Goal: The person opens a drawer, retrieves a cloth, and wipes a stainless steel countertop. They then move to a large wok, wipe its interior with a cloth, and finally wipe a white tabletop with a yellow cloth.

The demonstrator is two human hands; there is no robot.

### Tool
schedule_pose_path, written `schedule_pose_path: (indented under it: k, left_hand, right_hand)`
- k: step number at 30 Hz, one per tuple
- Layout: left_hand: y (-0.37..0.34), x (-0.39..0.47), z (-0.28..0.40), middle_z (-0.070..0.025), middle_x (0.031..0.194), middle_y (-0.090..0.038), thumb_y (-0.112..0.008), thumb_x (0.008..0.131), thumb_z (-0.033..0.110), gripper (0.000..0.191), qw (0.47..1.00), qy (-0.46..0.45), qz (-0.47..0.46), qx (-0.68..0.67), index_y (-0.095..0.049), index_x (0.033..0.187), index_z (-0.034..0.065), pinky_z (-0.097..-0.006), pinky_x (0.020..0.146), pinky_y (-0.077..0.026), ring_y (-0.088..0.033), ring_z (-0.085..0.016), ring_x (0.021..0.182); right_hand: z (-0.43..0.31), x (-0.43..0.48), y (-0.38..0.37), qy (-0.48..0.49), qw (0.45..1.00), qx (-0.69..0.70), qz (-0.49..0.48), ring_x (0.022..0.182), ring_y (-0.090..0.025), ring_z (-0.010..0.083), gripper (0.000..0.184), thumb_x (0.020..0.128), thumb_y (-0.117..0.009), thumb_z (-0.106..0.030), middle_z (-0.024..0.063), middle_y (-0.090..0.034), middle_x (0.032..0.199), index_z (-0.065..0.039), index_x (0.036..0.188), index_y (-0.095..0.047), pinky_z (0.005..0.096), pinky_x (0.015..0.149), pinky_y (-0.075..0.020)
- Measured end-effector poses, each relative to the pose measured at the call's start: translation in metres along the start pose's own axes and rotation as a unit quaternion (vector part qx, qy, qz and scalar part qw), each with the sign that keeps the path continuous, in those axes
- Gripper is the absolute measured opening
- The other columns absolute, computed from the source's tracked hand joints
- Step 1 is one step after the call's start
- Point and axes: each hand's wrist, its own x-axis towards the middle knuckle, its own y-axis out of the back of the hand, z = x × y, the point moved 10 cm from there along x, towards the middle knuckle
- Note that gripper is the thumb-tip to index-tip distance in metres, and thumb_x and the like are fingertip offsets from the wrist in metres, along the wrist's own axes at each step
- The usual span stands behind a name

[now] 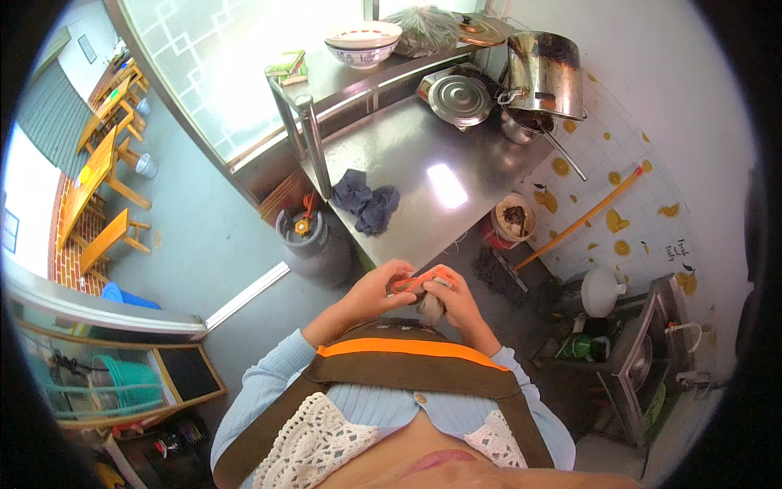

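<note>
Both hands are raised in front of my apron (415,360), near the close corner of a stainless steel table (415,238). An orange mesh or cord-like item (427,278) stretches between them. My left hand (382,287) has its thumb and fingers at one end of it. My right hand (452,299) grips the other end, along with a greyish-beige thing (431,307) that hangs below the fingers; its kind is unclear. A crumpled dark blue cloth (366,202) lies on the table beyond the hands.
A grey gas cylinder (311,244) stands left of the table. A lidded pot (460,101) and a large steel stockpot (544,73) are at the back. A bucket (513,220), a broom with an orange handle (580,217) and a sink unit (641,360) stand to the right.
</note>
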Motion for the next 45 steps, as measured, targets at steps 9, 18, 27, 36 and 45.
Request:
schedule_pose_path:
  k: [9, 18, 27, 36, 45]
  left_hand:
    - [0.07, 0.024, 0.008, -0.0148, 0.096, -0.063, -0.065, 0.087, 0.008, 0.022, 0.984, -0.059, 0.075, 0.152, -0.062, 0.109, 0.0082, -0.0417, 0.074, -0.052, -0.062, -0.036, 0.087]
    - [0.066, 0.042, 0.001, -0.0136, 0.092, -0.06, -0.065, 0.09, 0.016, 0.011, 0.967, -0.123, 0.105, 0.196, -0.063, 0.096, 0.0075, -0.0438, 0.072, -0.05, -0.06, -0.036, 0.085]
    - [0.054, 0.049, -0.026, -0.017, 0.109, -0.06, -0.065, 0.091, 0.017, 0.036, 0.989, -0.045, 0.12, 0.078, -0.055, 0.123, 0.0042, -0.0417, 0.086, -0.049, -0.061, -0.034, 0.098]
    - [0.07, 0.009, -0.073, -0.0174, 0.125, -0.061, -0.063, 0.091, 0.012, 0.052, 0.971, 0.126, 0.204, -0.015, -0.047, 0.14, 0.0044, -0.0387, 0.091, -0.052, -0.064, -0.028, 0.105]
    - [0.032, -0.118, -0.143, -0.0116, 0.113, -0.067, -0.06, 0.097, 0.007, 0.035, 0.91, 0.294, 0.283, -0.074, -0.054, 0.132, 0.0025, -0.0305, 0.088, -0.053, -0.065, -0.016, 0.101]
  right_hand:
    - [-0.018, 0.07, -0.014, 0.059, 0.99, -0.132, 0.004, 0.091, -0.06, 0.0123, 0.032, 0.095, -0.064, -0.015, 0.0034, -0.064, 0.101, -0.001, 0.122, -0.057, 0.0273, 0.082, -0.0496]
    - [-0.007, 0.108, -0.023, -0.056, 0.992, -0.083, -0.075, 0.081, -0.062, 0.0135, 0.021, 0.094, -0.059, -0.011, 0.0064, -0.066, 0.092, -0.001, 0.113, -0.061, 0.0261, 0.073, -0.0506]
    - [-0.017, 0.138, -0.002, -0.014, 0.998, -0.041, -0.045, 0.078, -0.062, 0.0162, 0.01, 0.095, -0.056, -0.009, 0.009, -0.066, 0.09, -0.001, 0.1, -0.06, 0.0281, 0.072, -0.0512]
    - [0.039, 0.297, 0.051, -0.038, 0.961, -0.258, -0.088, 0.104, -0.064, 0.0179, 0.036, 0.098, -0.062, -0.022, 0.0096, -0.066, 0.118, -0.001, 0.127, -0.057, 0.0344, 0.093, -0.0501]
    - [-0.005, 0.25, 0.224, 0.051, 0.734, -0.629, 0.25, 0.136, -0.043, 0.0388, 0.112, 0.071, -0.084, -0.041, 0.0288, -0.041, 0.148, 0.006, 0.152, -0.022, 0.0438, 0.112, -0.0366]
